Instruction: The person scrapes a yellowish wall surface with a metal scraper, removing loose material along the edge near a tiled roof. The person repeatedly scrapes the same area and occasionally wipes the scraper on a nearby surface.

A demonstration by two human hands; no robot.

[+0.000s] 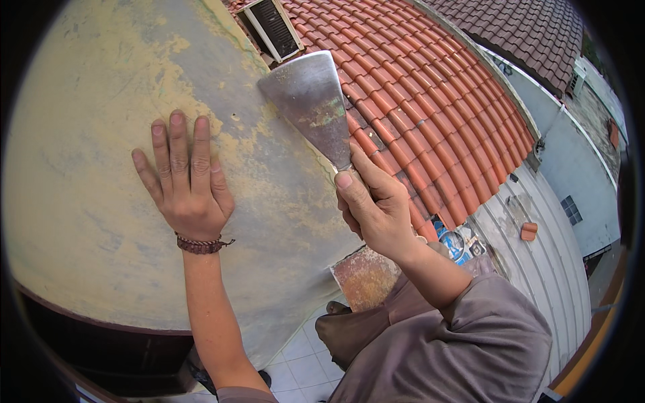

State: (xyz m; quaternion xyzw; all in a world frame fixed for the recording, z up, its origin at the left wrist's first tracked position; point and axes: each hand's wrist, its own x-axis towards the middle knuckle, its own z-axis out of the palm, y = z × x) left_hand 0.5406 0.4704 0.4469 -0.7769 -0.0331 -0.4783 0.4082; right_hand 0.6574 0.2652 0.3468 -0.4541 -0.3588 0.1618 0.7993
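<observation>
Putty knife (310, 101): one, with a flared metal blade, scuffed and marked with greenish-yellow residue. It stood tilted, broad edge uppermost, straddling the wall's border in view: the left corner overlapped the wall, the right side overlapped roofing. Whether the blade touched the wall could not be told.

Right hand (377, 207): closed about the handle, thumb laid along it just below the blade.

Left hand (191, 195): holding nothing, set palm-down on the wall, fingers parted and pointing up. Braided bracelet (199, 246): dark brown, at the left wrist.

Wall (87, 134): patchy yellow and grey, well apart from the blade at its far left. A strip of it lay between the left hand and the knife; broader stretches ran above and to the left of the fingers. Its right edge slanted down behind the blade and right hand; its lower edge curved above a dark opening (101, 349).

Clay-tile roof (437, 121): orange-red, in rows beyond the wall's right edge. Louvred frame (272, 30): pale, just above the blade.

Rusty panel (366, 277): below the right hand. Floor tiles (302, 366): white, at the lower edge.
</observation>
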